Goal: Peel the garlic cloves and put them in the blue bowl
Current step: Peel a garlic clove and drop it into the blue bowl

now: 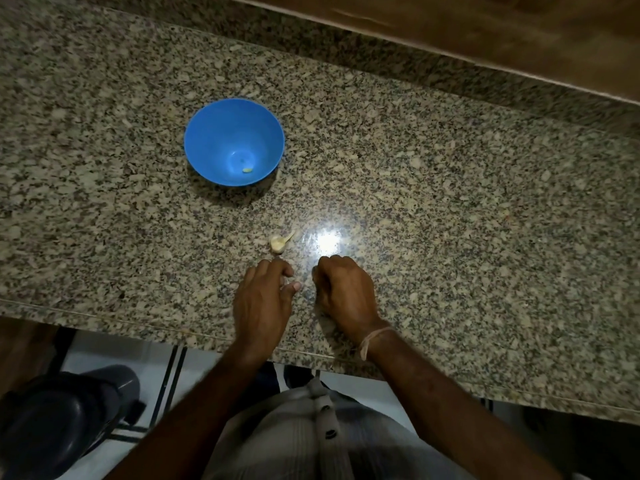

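The blue bowl (pixel 234 142) stands on the granite counter, left of centre, with one small peeled clove (pixel 247 170) at its bottom. A piece of garlic (pixel 278 243) with a bit of loose skin lies on the counter in front of the bowl. My left hand (pixel 263 296) rests just below that garlic; its fingertips are close to it, loosely bent, and the thumb sticks out to the right. My right hand (pixel 344 292) lies beside it, knuckles up, with its fingers curled under. Nothing shows in either hand.
The granite counter (pixel 450 202) runs wide to the right and left, with a wooden ledge (pixel 485 32) along the back. A bright light reflection sits right of the garlic. Below the front edge stands a dark bin (pixel 59 424) on the tiled floor.
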